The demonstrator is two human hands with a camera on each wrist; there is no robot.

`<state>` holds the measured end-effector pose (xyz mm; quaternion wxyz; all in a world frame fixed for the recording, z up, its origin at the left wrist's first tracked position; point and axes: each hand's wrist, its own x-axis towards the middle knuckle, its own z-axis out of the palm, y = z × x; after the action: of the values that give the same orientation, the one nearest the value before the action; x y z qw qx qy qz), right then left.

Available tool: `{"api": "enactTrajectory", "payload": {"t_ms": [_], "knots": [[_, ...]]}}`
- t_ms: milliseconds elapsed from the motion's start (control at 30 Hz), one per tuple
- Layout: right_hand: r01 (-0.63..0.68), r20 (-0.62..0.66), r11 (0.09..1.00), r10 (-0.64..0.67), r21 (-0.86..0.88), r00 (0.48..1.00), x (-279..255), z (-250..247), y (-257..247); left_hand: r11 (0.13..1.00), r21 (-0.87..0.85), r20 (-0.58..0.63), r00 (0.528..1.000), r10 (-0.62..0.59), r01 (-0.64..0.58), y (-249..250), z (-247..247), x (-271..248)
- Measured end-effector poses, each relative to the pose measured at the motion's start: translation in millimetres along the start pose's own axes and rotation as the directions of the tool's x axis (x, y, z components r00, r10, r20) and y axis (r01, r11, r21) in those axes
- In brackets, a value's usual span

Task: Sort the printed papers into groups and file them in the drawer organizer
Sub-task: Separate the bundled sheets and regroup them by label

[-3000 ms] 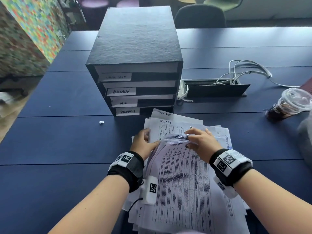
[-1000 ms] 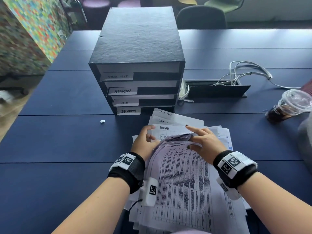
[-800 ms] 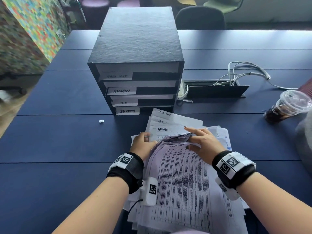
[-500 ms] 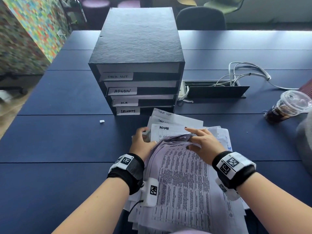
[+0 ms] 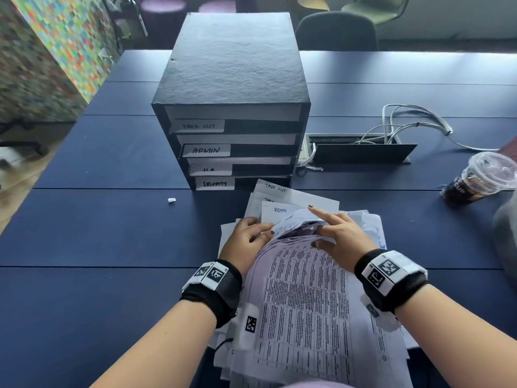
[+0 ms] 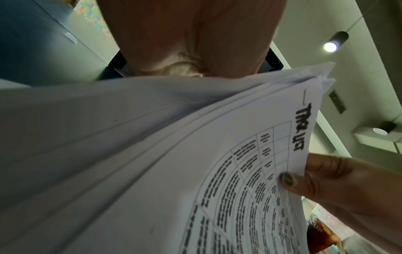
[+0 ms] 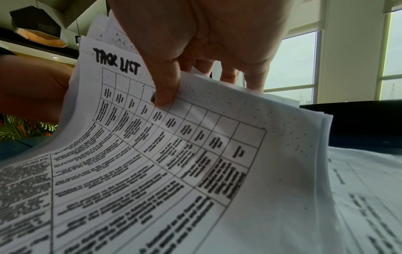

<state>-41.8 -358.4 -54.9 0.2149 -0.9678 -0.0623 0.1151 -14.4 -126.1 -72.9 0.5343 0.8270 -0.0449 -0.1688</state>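
A black drawer organizer point(image 5: 232, 79) stands mid-table, its drawers labelled TASK LIST, ADMIN, H.R and SECURITY. In front of it lies a loose stack of printed papers point(image 5: 302, 309). The top sheets are bent back toward me, baring sheets marked TASK LIST and ADMIN point(image 5: 279, 210) at the far end. My left hand point(image 5: 261, 233) grips the left edge of the bent sheets. My right hand point(image 5: 321, 228) pinches their top edge with the index finger stretched out. In the right wrist view the right hand's point(image 7: 174, 86) thumb presses a sheet headed TASK LIST point(image 7: 117, 61), fingers behind it.
An iced drink cup point(image 5: 481, 183) stands at the right. A cable box point(image 5: 361, 152) with white cables point(image 5: 414, 121) lies behind the papers to the right. A small white scrap point(image 5: 171, 200) lies left of the stack. A dark chair point(image 5: 335, 32) is across the table.
Sheets have been flipped back: the bared far sheet read SECURITY 3 s ago and reads ADMIN now. My left fingers have shifted along the paper edge; both hands stay at the stack's far end.
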Motion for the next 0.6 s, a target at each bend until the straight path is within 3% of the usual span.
{"api": "enactTrajectory", "payload": {"t_ms": [100, 200, 267, 433, 600], "knots": [[0.007, -0.006, 1.000, -0.007, 0.001, 1.000, 0.3, 0.6, 0.9, 0.999, 0.034, 0.041, 0.999, 0.002, -0.003, -1.6, -0.9, 0.3], [0.001, -0.014, 1.000, -0.001, -0.005, 1.000, 0.9, -1.0, 1.8, 0.980, 0.161, 0.016, 0.993, 0.119, -0.120, -2.1, -1.6, 0.5], [0.012, -0.020, 0.999, -0.012, -0.043, 1.000, 2.5, -2.9, 3.2, 0.977, 0.142, 0.000, 0.987, 0.160, -0.158, 1.1, -1.5, -2.8], [0.039, -0.039, 0.998, -0.041, -0.042, 0.998, 5.1, -4.5, 5.6, 0.988, -0.144, 0.064, 0.996, 0.069, -0.059, 13.5, 0.3, -14.7], [0.043, -0.096, 0.999, -0.045, -0.020, 0.994, 4.1, -1.6, 4.3, 0.994, -0.081, -0.050, 0.995, -0.084, 0.080, 7.8, -3.3, 2.0]]}}
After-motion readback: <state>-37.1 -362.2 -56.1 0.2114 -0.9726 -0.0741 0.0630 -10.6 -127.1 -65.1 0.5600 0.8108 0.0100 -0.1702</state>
